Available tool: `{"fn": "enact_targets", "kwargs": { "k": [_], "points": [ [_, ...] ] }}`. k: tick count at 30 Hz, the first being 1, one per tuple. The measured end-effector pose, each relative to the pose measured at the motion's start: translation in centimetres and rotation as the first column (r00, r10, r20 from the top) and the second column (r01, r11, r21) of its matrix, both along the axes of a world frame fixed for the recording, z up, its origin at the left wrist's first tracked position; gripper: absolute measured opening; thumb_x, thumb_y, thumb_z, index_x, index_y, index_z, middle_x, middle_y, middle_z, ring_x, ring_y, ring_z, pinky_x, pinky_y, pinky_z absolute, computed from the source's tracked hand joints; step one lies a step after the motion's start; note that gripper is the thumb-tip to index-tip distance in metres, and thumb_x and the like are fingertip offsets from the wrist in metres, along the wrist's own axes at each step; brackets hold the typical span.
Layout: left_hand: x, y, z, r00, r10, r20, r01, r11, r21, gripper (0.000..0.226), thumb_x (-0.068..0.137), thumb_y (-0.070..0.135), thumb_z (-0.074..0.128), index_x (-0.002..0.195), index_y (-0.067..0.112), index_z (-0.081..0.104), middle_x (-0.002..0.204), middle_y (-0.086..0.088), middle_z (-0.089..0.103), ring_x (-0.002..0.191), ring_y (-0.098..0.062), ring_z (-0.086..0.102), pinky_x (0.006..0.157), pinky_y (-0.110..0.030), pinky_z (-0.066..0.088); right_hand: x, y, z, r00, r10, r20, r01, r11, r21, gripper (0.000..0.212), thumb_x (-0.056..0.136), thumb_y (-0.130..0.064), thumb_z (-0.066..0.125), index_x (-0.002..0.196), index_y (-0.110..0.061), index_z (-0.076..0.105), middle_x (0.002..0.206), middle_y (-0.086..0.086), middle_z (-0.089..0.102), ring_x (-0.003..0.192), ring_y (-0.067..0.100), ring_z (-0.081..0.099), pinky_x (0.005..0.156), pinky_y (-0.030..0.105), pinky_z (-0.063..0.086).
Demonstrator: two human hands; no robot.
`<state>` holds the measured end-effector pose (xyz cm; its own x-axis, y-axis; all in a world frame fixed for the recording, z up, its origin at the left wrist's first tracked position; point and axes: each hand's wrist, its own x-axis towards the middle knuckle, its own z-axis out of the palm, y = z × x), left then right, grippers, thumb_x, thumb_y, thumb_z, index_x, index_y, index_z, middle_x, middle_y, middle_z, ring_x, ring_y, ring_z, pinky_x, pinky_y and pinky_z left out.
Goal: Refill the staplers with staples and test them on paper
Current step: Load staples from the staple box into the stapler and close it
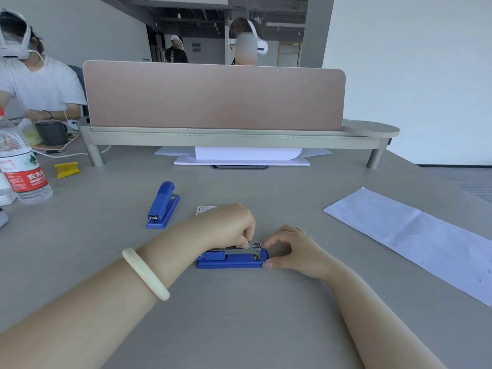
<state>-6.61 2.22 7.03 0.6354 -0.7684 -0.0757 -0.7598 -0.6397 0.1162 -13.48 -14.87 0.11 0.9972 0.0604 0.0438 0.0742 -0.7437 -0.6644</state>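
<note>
The grey table (239, 315) carries everything, and the open stapler (231, 261) lies on it front and centre, blue base flat, metal channel bared, nose pointing right. Far behind the open stapler stands a pink divider (213, 97) on a raised shelf. To its right, well apart, lies a long sheet of paper (412, 235) with stapled marks along it. Far to its left and further back stands a water bottle (24, 166). A second blue stapler (163, 206), closed, sits behind and to its left. The left hand (229, 225) hovers over the channel, fingers curled narrow, pinching a short staple strip (249, 244) at the nose. The right hand (298, 249) grips the nose end, thumb on the base corner, forefinger curved over the top. A small white card box (205, 209) peeks out just behind it, mostly hidden by the left hand.
</note>
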Motion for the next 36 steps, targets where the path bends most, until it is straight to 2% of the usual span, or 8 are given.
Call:
{"fn": "enact_targets", "kwargs": {
  "k": [4, 8, 17, 21, 25, 28, 32, 36],
  "points": [
    [-0.1, -0.1, -0.2, 1.0, -0.012, 0.007, 0.012, 1.0, -0.014, 0.017, 0.084, 0.019, 0.063, 0.098, 0.012, 0.069, 0.102, -0.005, 0.068, 0.098, -0.021, 0.06, 0.051, -0.013, 0.026, 0.1, -0.1, -0.1, 1.0, 0.002, -0.003, -0.002, 1.0, 0.0, 0.022, 0.068, -0.039, 0.078, 0.077, -0.05, 0.061, 0.104, -0.01, 0.053, 0.109, 0.012, 0.039, 0.106, 0.037, 0.03],
    [0.0, -0.2, -0.3, 1.0, -0.02, 0.016, 0.02, 1.0, -0.007, 0.016, 0.084, 0.019, 0.064, 0.097, 0.012, 0.07, 0.101, -0.006, 0.069, 0.098, -0.022, 0.061, 0.055, -0.021, 0.031, 0.0, -0.1, -0.1, 1.0, 0.0, 0.0, 0.0, 1.0, 0.005, 0.022, 0.069, -0.038, 0.078, 0.078, -0.05, 0.061, 0.105, -0.008, 0.053, 0.11, 0.012, 0.039, 0.107, 0.037, 0.03],
    [0.3, 0.3, -0.6, 1.0, -0.005, -0.006, 0.004, 0.999, -0.048, 0.015, 0.082, 0.02, 0.066, 0.095, 0.013, 0.068, 0.101, -0.004, 0.066, 0.094, -0.019, 0.06, 0.06, -0.025, 0.035, 0.1, -0.1, -0.2, 1.0, -0.001, -0.006, 0.001, 1.0, 0.004, 0.021, 0.069, -0.039, 0.077, 0.084, -0.046, 0.064, 0.106, -0.008, 0.053, 0.109, 0.011, 0.039, 0.106, 0.036, 0.03],
    [0.6, 1.1, -0.8, 1.0, -0.015, -0.002, 0.015, 0.996, -0.09, 0.016, 0.081, 0.019, 0.067, 0.095, 0.012, 0.068, 0.099, -0.003, 0.068, 0.08, -0.011, 0.053, 0.058, -0.015, 0.034, 0.1, -0.1, -0.1, 1.0, 0.002, -0.006, -0.002, 1.0, 0.005, 0.02, 0.069, -0.039, 0.077, 0.082, -0.045, 0.064, 0.105, -0.009, 0.053, 0.108, 0.01, 0.039, 0.106, 0.037, 0.031],
    [0.4, 1.2, -1.5, 0.999, -0.019, 0.034, 0.022, 0.996, -0.09, 0.022, 0.084, 0.024, 0.064, 0.103, 0.013, 0.065, 0.104, -0.001, 0.065, 0.091, -0.016, 0.056, 0.067, -0.023, 0.037, -0.1, 0.0, 0.0, 1.0, 0.005, -0.003, -0.005, 1.0, 0.003, 0.02, 0.069, -0.038, 0.077, 0.076, -0.048, 0.061, 0.105, -0.007, 0.053, 0.107, 0.011, 0.039, 0.106, 0.038, 0.031],
    [-0.1, 1.4, -2.0, 0.998, -0.036, 0.042, 0.038, 0.998, -0.048, 0.025, 0.085, 0.03, 0.061, 0.094, 0.007, 0.065, 0.098, -0.008, 0.062, 0.091, -0.027, 0.058, 0.074, -0.035, 0.045, -0.1, 0.0, 0.0, 1.0, -0.003, -0.002, 0.003, 1.0, 0.002, 0.022, 0.069, -0.039, 0.078, 0.075, -0.049, 0.06, 0.107, -0.006, 0.053, 0.109, 0.012, 0.04, 0.106, 0.037, 0.032],
    [-1.0, 1.8, -2.9, 0.984, -0.044, 0.171, 0.051, 0.998, -0.038, 0.021, 0.09, 0.027, 0.054, 0.093, 0.01, 0.064, 0.086, -0.003, 0.056, 0.082, -0.024, 0.053, 0.066, -0.034, 0.04, 0.0, -0.1, -0.2, 1.0, -0.003, -0.002, 0.003, 1.0, 0.012, 0.021, 0.068, -0.04, 0.078, 0.076, -0.05, 0.061, 0.108, -0.006, 0.055, 0.111, 0.012, 0.04, 0.106, 0.038, 0.032],
    [-1.3, 2.7, -4.4, 0.944, -0.031, 0.329, 0.103, 0.974, -0.204, 0.023, 0.089, 0.029, 0.051, 0.094, 0.017, 0.07, 0.091, 0.001, 0.069, 0.084, -0.022, 0.063, 0.064, -0.033, 0.047, 0.0, -0.1, -0.2, 1.0, -0.002, 0.001, 0.002, 1.0, 0.009, 0.022, 0.068, -0.04, 0.078, 0.077, -0.051, 0.061, 0.107, -0.007, 0.055, 0.111, 0.012, 0.041, 0.106, 0.037, 0.032]
  ]
}}
